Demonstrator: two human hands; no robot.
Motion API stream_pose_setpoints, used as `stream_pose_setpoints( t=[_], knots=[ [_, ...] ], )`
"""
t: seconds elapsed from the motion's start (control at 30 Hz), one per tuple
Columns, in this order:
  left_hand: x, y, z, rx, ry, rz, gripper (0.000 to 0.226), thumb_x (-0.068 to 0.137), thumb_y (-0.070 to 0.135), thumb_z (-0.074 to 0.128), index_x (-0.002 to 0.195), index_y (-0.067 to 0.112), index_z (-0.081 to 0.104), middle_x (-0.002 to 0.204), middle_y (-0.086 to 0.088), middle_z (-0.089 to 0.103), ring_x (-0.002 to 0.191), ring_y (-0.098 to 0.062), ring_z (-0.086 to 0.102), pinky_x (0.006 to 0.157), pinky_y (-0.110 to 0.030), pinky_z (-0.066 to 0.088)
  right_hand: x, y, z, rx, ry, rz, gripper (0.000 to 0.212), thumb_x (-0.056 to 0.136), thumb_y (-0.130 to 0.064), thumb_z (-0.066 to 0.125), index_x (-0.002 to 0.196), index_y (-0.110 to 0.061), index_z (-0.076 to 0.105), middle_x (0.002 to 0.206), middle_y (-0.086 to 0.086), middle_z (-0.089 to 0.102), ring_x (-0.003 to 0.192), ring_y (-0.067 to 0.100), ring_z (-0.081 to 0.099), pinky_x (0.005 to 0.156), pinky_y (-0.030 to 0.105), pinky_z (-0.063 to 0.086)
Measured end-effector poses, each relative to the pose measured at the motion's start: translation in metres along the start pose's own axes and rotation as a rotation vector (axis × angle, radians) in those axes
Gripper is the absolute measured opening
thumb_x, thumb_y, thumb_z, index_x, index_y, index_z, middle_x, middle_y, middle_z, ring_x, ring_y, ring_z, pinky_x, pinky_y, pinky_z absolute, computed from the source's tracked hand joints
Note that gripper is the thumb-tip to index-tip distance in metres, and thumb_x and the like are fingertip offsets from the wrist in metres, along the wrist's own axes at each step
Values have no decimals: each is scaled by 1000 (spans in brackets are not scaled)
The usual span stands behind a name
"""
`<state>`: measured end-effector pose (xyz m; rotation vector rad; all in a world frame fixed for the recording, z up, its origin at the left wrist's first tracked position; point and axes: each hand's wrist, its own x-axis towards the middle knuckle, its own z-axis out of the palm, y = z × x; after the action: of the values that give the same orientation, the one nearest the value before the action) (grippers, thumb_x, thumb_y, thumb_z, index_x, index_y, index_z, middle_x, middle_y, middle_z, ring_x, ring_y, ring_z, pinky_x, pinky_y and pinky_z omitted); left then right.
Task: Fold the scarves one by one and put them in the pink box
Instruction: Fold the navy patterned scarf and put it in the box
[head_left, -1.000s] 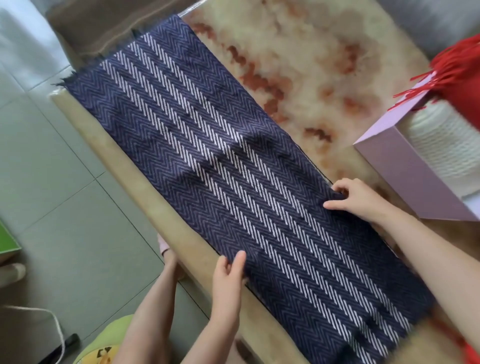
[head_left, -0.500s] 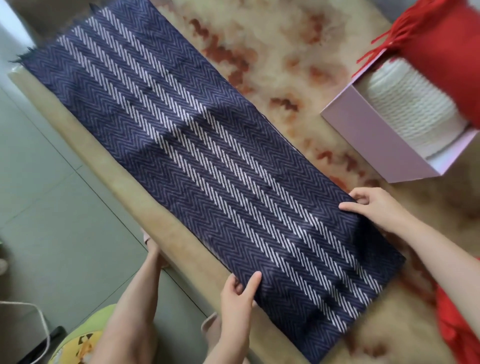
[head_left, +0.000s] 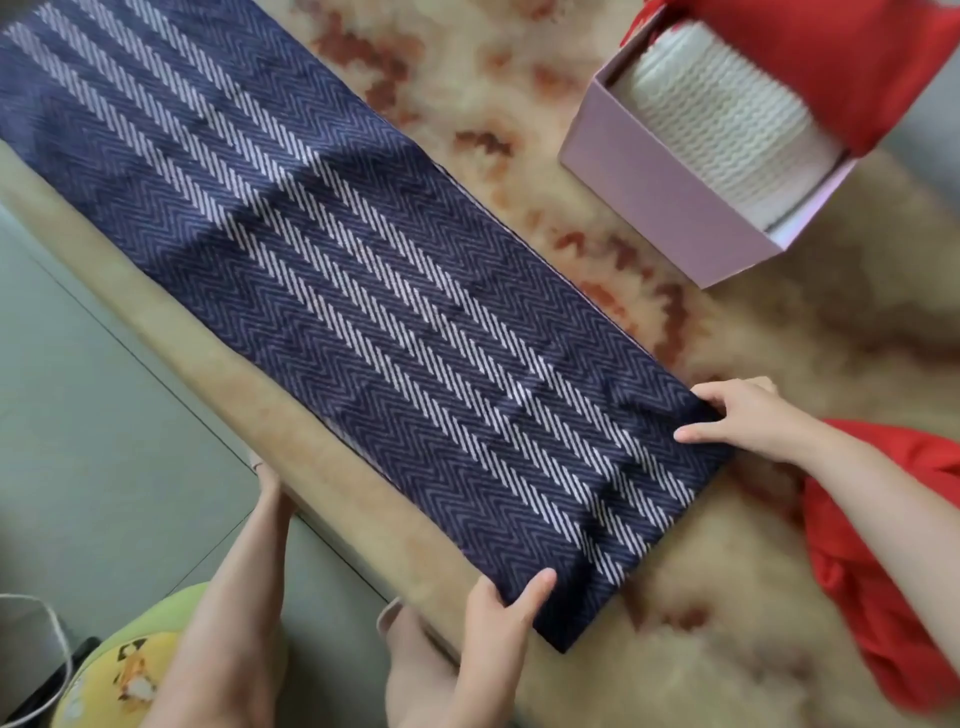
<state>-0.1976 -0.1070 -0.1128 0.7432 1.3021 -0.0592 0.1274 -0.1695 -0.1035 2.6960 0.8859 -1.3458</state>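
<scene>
**Blue scarf flat, both hands at its near end**

The blue scarf (head_left: 363, 291) lies spread flat on the table (head_left: 779, 675). Its long axis runs at a slant from the table's far left corner to the near edge, close to the person.

Both hands are at the near short end, one on each corner.
- **Left hand (head_left: 498, 618):** pinches the corner beside the table's front edge, with the thumb lying on top of the cloth. The fingers beneath are not visible.
- **Right hand (head_left: 743, 421):** grips the opposite corner, further in on the table, with fingers curled at the hem and the thumb pressed on the weave.

The rest of the scarf stretches away from the hands to the far left.

The pink box (head_left: 660, 208) stands at the far right of the table, apart from the scarf and nearer the right hand. A white scarf (head_left: 727, 119) is already inside it. A red scarf (head_left: 883, 571) lies loose by the right edge.

Judgement: the next fold should carry this near end along the long axis towards the far end.
</scene>
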Motion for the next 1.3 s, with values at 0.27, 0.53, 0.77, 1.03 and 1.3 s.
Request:
stream_pose_setpoints(
  t=[0.27, 0.53, 0.77, 1.03, 1.3],
  knots=[
    [-16, -34, 16, -26, 7, -90, 12, 92, 10, 57, 87, 3, 64, 67, -6, 65, 64, -16, 60, 61, -27, 57, -21, 50, 4, -76, 109, -19, 11, 82, -48, 64, 73, -45, 59, 81, 5, 59, 100, 23, 45, 75, 26, 14],
    [-26, -55, 31, 231, -57, -41, 24, 71, 0, 78, 82, 17, 67, 65, 11, 72, 63, -1, 64, 61, -12, 47, -29, 57, 10, -51, 107, -18, 23, 80, -36, 70, 73, -51, 54, 87, 0, 53, 104, 25, 42, 75, 23, 14],
    [-45, -57, 38, 249, 82, 65, 18, 89, 17, 63, 86, 34, 61, 93, 21, 68, 84, 12, 60, 78, -5, 44, -38, 54, -10, 132, 214, -67, 16, 82, -29, 69, 69, -35, 65, 68, -36, 62, 80, 1, 57, 101, 43, 28],
    [-43, -55, 45, 152, 10, -32, 15, 94, 18, 56, 101, 25, 66, 99, 14, 71, 96, 1, 62, 92, -22, 47, -36, 55, -14, 59, 287, -62, 21, 86, -29, 66, 67, -36, 60, 63, -25, 65, 86, 17, 58, 95, 35, 25],
    [-39, -67, 34, 97, -40, -193, 14, 85, -2, 64, 74, 7, 60, 57, 1, 69, 53, 0, 60, 66, -13, 44, -40, 59, 7, 86, 291, 35, 11, 85, -32, 67, 76, -28, 63, 79, 0, 65, 98, 20, 56, 83, 23, 18]
  ],
)
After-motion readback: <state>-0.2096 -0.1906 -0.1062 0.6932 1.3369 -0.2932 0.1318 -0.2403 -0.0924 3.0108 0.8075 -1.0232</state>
